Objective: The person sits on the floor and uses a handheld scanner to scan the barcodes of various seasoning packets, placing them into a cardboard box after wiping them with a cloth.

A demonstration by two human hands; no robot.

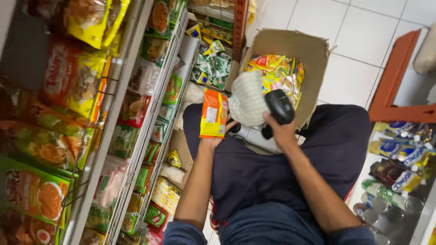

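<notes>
Both forearms reached out over dark-clothed knees toward the floor. Left hand (210,141) gripped an orange snack packet (214,113) by its lower edge, holding it upright just in front of the knees. Right hand (281,132) was closed around a black handheld scanner (279,106), whose head pointed toward the packet. A pale knitted cloth (247,102) sat between them. To scan cleanly, the packet's printed back likely needed to be flat and squarely facing the scanner's window, steadied rather than waved. Beyond stood an open cardboard box (313,59), holding a heap of yellow and red snack packets (277,77). Shelves (136,113) at the left carried rows of packets.
</notes>
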